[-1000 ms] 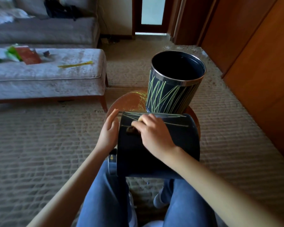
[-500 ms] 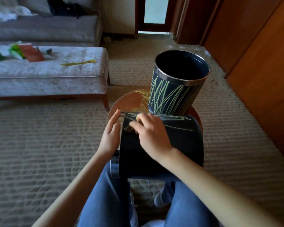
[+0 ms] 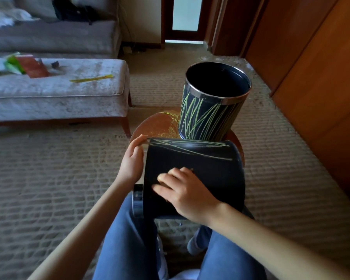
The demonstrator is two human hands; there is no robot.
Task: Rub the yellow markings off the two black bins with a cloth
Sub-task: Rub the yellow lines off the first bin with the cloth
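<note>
Low in the middle, the right hand (image 3: 186, 193) presses bent fingers on the near bin (image 3: 212, 174), which lies sideways on the lap. I cannot tell if it holds a cloth. The left hand (image 3: 131, 160) lies flat on the bin's left end. Yellow lines (image 3: 190, 147) are left by its far edge, so I think rubbing goes there next. The far bin (image 3: 208, 118) stands just behind, so strokes must be short.

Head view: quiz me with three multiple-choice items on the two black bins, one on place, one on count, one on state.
1. The upright black silver-rimmed bin with yellow lines stands on: A the round wooden table; B the floor; C a shelf.
2. Black bins in view: A one; B two; C three.
3. The near black bin is: A upright; B upside down; C on its side.
Answers: 1 A, its base rests on the table top. 2 B, one stands, one lies. 3 C, its wall faces up under the right hand.
</note>
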